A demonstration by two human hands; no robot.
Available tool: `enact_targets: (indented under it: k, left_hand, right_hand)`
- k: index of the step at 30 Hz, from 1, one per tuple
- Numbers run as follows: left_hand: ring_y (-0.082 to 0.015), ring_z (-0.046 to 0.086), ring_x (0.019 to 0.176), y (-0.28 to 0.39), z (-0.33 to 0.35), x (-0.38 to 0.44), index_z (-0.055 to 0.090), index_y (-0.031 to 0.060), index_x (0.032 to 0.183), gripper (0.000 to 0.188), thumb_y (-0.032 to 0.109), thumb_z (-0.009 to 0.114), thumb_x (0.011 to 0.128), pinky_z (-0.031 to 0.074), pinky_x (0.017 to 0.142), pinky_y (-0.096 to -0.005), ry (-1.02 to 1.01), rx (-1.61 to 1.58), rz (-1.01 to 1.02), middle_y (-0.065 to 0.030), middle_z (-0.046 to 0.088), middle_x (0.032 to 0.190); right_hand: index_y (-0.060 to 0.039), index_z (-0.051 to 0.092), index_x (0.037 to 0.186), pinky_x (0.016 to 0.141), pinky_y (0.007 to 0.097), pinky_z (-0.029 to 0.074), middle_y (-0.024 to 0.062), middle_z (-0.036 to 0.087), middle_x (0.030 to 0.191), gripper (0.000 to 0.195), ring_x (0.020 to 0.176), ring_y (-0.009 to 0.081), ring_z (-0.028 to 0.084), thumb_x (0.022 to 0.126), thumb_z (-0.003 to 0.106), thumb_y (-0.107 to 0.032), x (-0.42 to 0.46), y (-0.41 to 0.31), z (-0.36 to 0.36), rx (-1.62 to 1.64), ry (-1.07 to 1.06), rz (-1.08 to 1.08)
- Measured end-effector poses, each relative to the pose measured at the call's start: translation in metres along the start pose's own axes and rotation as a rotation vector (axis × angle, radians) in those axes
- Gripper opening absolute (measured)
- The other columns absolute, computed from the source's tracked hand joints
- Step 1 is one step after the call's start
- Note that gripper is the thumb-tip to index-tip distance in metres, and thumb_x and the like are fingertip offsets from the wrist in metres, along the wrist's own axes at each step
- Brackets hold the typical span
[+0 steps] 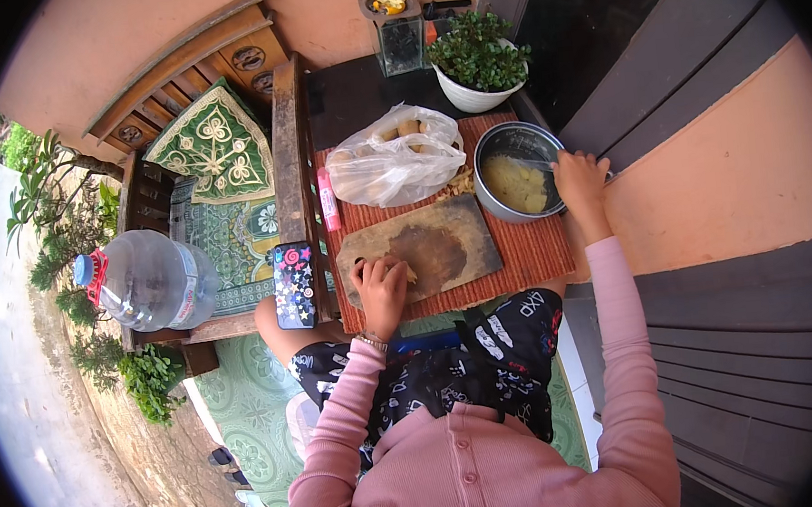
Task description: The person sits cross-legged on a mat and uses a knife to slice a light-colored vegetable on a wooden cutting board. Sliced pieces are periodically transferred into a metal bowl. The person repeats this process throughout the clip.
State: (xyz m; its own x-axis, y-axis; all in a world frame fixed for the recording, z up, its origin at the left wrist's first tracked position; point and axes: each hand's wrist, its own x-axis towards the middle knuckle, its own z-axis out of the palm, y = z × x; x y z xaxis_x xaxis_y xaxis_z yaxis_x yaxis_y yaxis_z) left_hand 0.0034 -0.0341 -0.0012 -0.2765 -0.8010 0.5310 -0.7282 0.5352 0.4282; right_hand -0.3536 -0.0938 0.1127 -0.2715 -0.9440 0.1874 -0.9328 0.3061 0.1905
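Note:
My left hand (382, 287) rests on a worn wooden cutting board (451, 278), its fingers curled. A small pale piece (411, 275) shows at its fingertips; whether it is gripped is hidden. My right hand (581, 181) is at the right rim of a dark-lined metal pot (485, 193), closed around what looks like a knife (531, 163), its thin blade reaching over the pot. Pale yellow chunks (519, 186), apparently peeled potato, lie in cloudy liquid inside. Left of the pot sits a translucent plastic bag (389, 169) with brownish tubers in it. Peelings (459, 185) lie between bag and pot.
An orange-red woven mat (534, 249) covers part of the dark table (343, 90). A potted plant (476, 55) and a glass container (398, 43) stand behind. A pink tube (328, 201) lies left; a phone (294, 287) rests on the bench arm, beside a large water bottle (158, 280).

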Motion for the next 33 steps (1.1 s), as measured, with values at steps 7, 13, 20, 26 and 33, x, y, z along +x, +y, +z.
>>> enact_targets:
  k: [7, 13, 20, 26, 33]
  left_hand:
    - [-0.0215, 0.058, 0.100, 0.005, -0.012, 0.004, 0.068, 0.0104, 0.100, 0.025, 0.009, 0.068, 0.075, 0.035, 0.098, -0.0488, -0.072, 0.063, 0.135, -0.0035, 0.063, 0.101]
    - [-0.0210, 0.061, 0.094, -0.002, -0.005, 0.002, 0.067, 0.0075, 0.098, 0.024, 0.007, 0.069, 0.074, 0.037, 0.096, -0.0479, -0.042, 0.037, 0.133, -0.0046, 0.066, 0.095]
    - [-0.0202, 0.062, 0.091, -0.003, -0.006, 0.006, 0.064, 0.0067, 0.099, 0.023, 0.008, 0.065, 0.075, 0.036, 0.097, -0.0492, -0.039, 0.059, 0.165, -0.0049, 0.066, 0.090]
    - [-0.0243, 0.056, 0.100, -0.003, -0.011, 0.009, 0.063, 0.0088, 0.099, 0.024, 0.008, 0.064, 0.075, 0.035, 0.096, -0.0496, -0.077, 0.107, 0.148, -0.0052, 0.063, 0.101]
    - [-0.0259, 0.051, 0.099, 0.002, -0.008, 0.022, 0.068, 0.0104, 0.091, 0.013, 0.011, 0.070, 0.078, 0.035, 0.089, -0.0420, -0.077, -0.146, -0.032, -0.0026, 0.060, 0.105]
  right_hand:
    - [-0.0121, 0.070, 0.096, 0.082, 0.0465, 0.035, 0.0119, 0.067, 0.091, 0.019, 0.092, 0.0293, 0.061, 0.087, 0.063, -0.027, -0.004, -0.001, -0.002, 0.003, 0.093, 0.002]
    - [-0.0125, 0.068, 0.096, 0.081, 0.0478, 0.036, 0.0119, 0.066, 0.091, 0.019, 0.091, 0.0297, 0.061, 0.089, 0.061, -0.029, -0.018, 0.004, -0.023, 0.054, 0.129, 0.031]
    - [-0.0102, 0.066, 0.093, 0.077, 0.0471, 0.040, 0.0122, 0.065, 0.087, 0.019, 0.086, 0.0324, 0.060, 0.090, 0.062, -0.029, -0.035, 0.020, -0.020, 0.339, 0.197, 0.056]
    - [-0.0057, 0.065, 0.088, 0.074, 0.0435, 0.041, 0.0124, 0.066, 0.082, 0.023, 0.082, 0.0310, 0.061, 0.089, 0.064, -0.028, -0.060, 0.024, -0.017, 0.694, 0.185, 0.148]
    - [-0.0045, 0.065, 0.090, 0.067, 0.0373, 0.042, 0.0093, 0.068, 0.083, 0.021, 0.076, 0.0249, 0.063, 0.090, 0.066, -0.026, -0.100, 0.018, -0.008, 0.880, 0.139, 0.207]
